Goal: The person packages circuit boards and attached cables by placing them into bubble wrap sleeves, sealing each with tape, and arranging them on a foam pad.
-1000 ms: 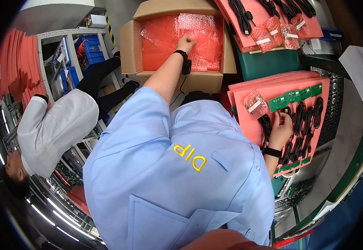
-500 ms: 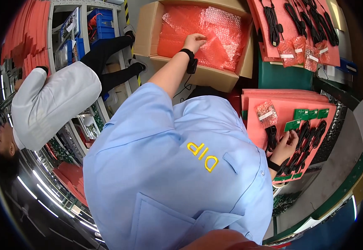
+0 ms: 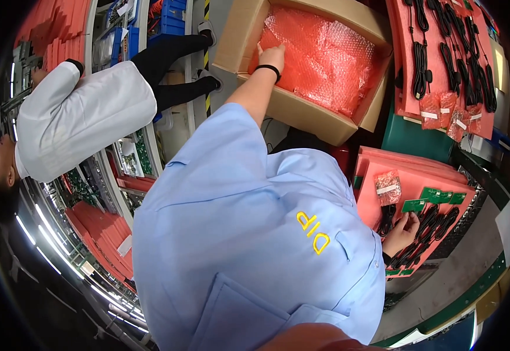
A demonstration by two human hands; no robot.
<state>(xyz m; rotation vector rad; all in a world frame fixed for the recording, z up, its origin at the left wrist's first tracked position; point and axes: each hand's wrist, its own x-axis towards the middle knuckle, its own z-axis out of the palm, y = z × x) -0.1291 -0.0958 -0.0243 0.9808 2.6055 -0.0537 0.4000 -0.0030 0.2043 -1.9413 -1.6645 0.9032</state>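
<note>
Circuit board (image 3: 413, 205) sits over pink foam (image 3: 367, 196), its lower edge seemingly pinched in my right grip (image 3: 400, 233); best touch edges only, snagging no black cables (image 3: 429, 224). Left grip (image 3: 271, 57), over red bubble wrap (image 3: 340, 50) in the carton (image 3: 310, 112): pinching or not, I cannot tell.

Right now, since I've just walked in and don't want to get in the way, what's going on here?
A person in a light-blue shirt has the left hand at the red bubble wrap inside an open brown cardboard box. The right hand is at the lower edge of a small green circuit board, near coiled black cables on a pink foam sheet. Whether either hand grips anything is unclear.
</note>
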